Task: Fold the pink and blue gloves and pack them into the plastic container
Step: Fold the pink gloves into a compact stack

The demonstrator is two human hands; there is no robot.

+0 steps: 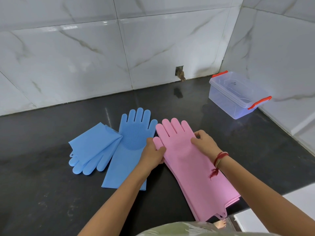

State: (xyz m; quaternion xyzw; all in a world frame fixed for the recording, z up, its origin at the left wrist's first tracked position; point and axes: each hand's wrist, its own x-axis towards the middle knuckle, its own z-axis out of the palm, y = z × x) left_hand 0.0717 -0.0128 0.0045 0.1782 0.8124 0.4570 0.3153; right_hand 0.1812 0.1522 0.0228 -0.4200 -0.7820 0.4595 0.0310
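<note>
Two pink gloves [187, 160] lie stacked on the black counter [42, 176], fingers pointing away from me, cuffs over the front edge. My left hand [152, 153] grips their left side by the thumb. My right hand [203, 141] pinches the right side near the little finger. One blue glove [131, 147] lies flat to the left, bristled palm up. A second blue glove [92, 149] lies folded further left, fingers toward me. The clear plastic container [237, 94] with orange latches stands open and empty at the back right corner.
Marble-tiled walls close off the back and right of the counter. A small hole in the wall [179, 73] sits at counter level behind the gloves. The counter's front edge runs beneath the pink cuffs at right.
</note>
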